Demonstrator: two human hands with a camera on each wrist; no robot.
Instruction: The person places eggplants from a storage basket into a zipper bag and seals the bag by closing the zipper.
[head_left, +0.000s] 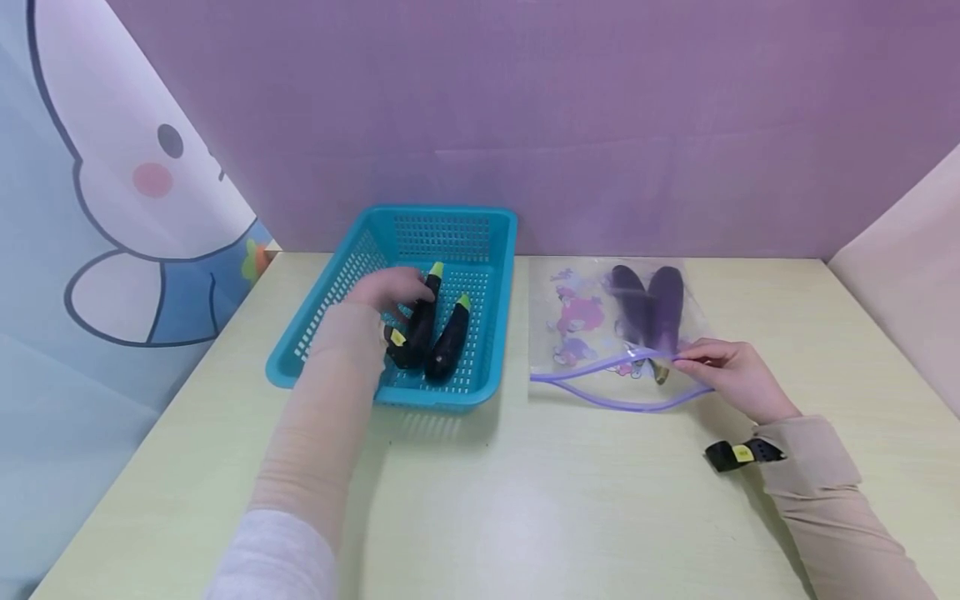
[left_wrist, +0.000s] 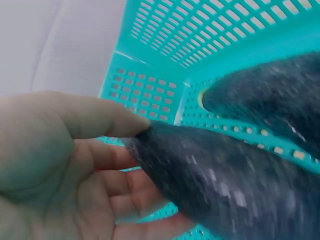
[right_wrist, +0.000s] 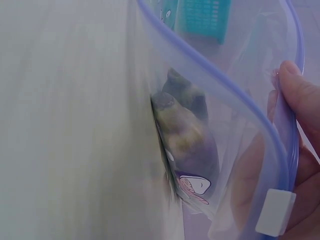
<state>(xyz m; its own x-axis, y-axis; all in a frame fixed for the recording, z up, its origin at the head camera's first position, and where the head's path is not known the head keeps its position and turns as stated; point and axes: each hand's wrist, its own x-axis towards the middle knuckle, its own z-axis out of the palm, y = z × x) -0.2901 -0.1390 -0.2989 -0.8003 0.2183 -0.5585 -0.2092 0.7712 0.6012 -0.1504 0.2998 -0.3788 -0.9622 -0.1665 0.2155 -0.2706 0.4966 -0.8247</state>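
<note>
One eggplant (head_left: 424, 328) lies in the basket (head_left: 505, 308), pinched in the part-curled grip of the left hand (head_left: 392, 288), its long axis running near to far, green tip (head_left: 437, 269) farthest; the right hand (head_left: 733, 377) pinches the bag (head_left: 547, 329).

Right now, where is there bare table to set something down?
Bare: the table in front of basket and bag, between the sleeves; also a strip left of the basket. Crowded: the basket's inside, holding two eggplants and the left hand, and the bag's mouth, gripped by the right hand.
</note>
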